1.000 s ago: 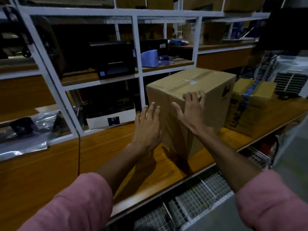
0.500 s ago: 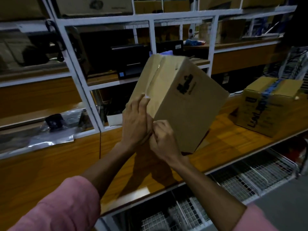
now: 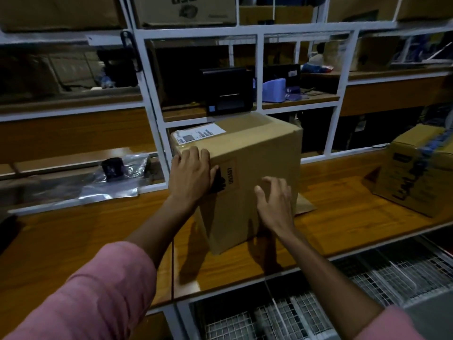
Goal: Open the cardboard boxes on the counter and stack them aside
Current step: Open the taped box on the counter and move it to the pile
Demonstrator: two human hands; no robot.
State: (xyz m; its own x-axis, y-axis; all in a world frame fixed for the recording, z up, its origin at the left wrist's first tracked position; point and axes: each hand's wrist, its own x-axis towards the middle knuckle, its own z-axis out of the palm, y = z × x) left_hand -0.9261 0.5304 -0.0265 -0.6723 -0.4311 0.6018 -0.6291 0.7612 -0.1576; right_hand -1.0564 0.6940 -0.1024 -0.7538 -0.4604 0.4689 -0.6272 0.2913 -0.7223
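Two cardboard boxes (image 3: pixel 247 153) (image 3: pixel 414 168) on counter (image 3: pixel 343 212); both hands (image 3: pixel 190 175) (image 3: pixel 275 204) touch one.

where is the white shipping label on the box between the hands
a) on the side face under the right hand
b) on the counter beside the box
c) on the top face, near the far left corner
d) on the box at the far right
c: the white shipping label lies flat on the top face of the cardboard box, at its far left corner, just beyond the left hand.
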